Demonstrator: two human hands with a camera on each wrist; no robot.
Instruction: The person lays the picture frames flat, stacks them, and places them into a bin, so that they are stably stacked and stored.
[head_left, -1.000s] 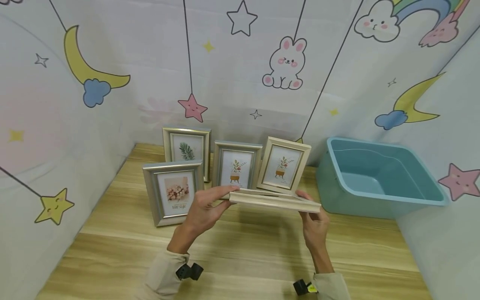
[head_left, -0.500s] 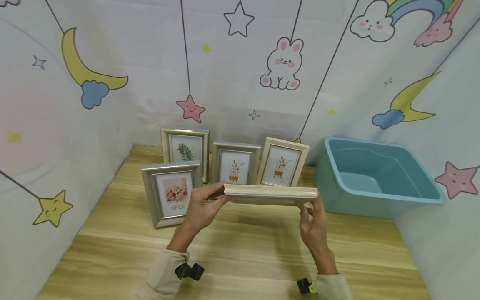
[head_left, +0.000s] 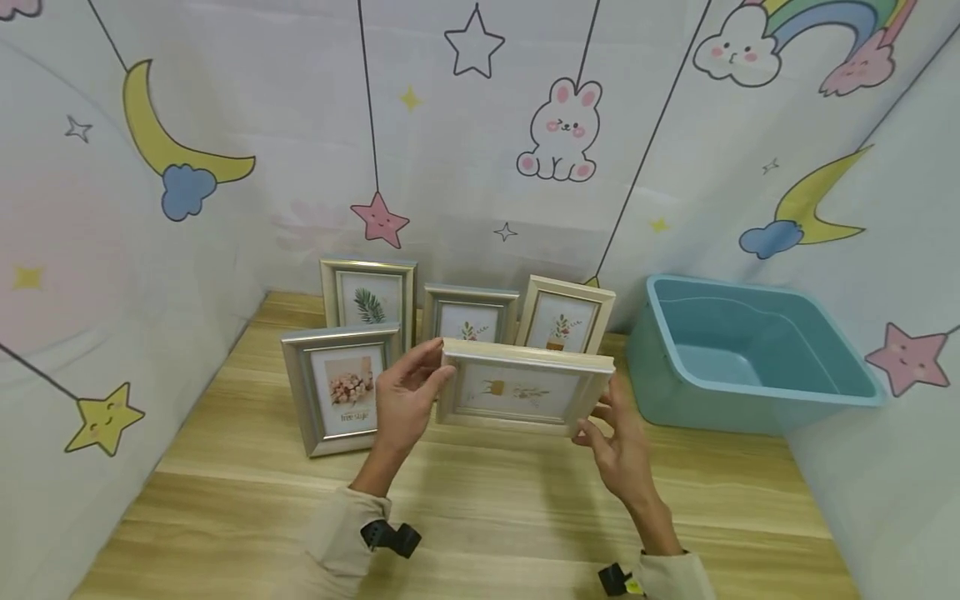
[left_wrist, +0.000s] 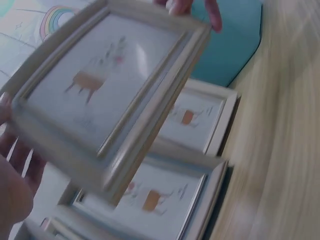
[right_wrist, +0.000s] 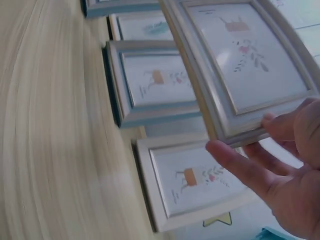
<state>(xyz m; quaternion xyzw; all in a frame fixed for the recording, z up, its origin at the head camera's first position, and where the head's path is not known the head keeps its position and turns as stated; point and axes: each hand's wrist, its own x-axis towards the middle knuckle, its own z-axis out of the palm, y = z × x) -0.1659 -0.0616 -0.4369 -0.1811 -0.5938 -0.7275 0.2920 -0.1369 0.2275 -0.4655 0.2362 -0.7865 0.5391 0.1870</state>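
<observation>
You hold a cream picture frame off the table, lying sideways, glass face tilted toward you, above the wooden tabletop just near of the standing frames. Your left hand grips its left short edge, fingers curled round the moulding. Your right hand pinches the right lower corner, thumb in front, fingers behind. The frame is rectangular with stepped, ridged moulding, a matte pale finish and a white mat with a small plant print.

Four frames stand behind it: a silver one with a flower photo at near left, a silver one with a leaf print far left, a grey-blue one in the middle, a cream one at right. A smooth teal plastic tub, rectangular with rounded corners, sits at far right. The light wood grain runs left-right.
</observation>
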